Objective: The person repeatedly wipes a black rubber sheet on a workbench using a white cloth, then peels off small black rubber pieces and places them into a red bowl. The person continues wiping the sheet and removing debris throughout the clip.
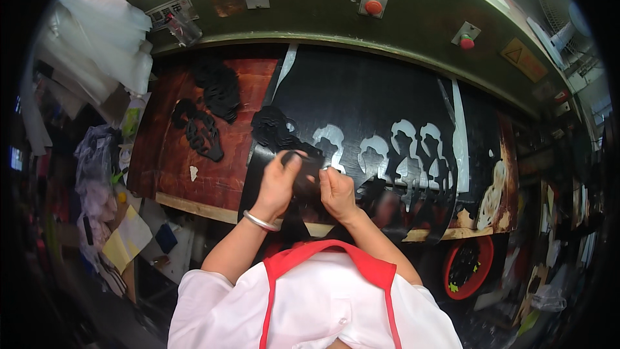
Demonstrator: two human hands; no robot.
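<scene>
Close in front of my body, my left hand (281, 184) grips a dark, blurred piece of black sheet material (309, 174), thumb on top. My right hand (338, 192) is closed in a pinch at the right side of the same piece. Beyond them lies a wide black sheet (361, 90) with several curvy cut-out holes, through which a pale surface shows. A pile of black cut shapes (278, 124) sits just past my left hand. More black cut pieces (219, 89) are stacked on the reddish-brown board (248, 90) at left, beside an openwork black piece (205, 134).
A green machine beam (310, 10) spans the far side, with a red push button (373, 7) and another button (466, 42). Black strips hang over the wooden front edge (197, 208). A red tub (489, 258) holding dark scraps stands low at right. Plastic bags (97, 161) crowd the left.
</scene>
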